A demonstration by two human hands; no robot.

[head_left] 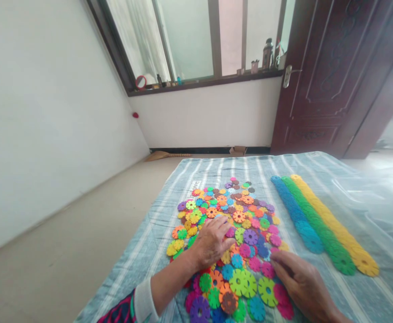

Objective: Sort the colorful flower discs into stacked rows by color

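Many flat, notched plastic flower discs in mixed colours lie in a loose pile (238,236) on the striped cloth. My left hand (213,242) rests on the middle of the pile, palm down, its fingers stretched over the discs and the thumb apart. At the pile's right edge is my right hand (302,282), its thumb and index finger bent close together beside a magenta disc (268,269). Whatever may be between those fingertips cannot be made out. Large lime-green discs (267,291) and a purple disc (200,309) lie at the near side.
Right of the pile lie overlapping rows of blue discs (295,211), green discs (320,229) and yellow discs (337,229). A clear plastic container (381,193) stands at the far right. The striped cloth (139,269) ends at the left, above the floor.
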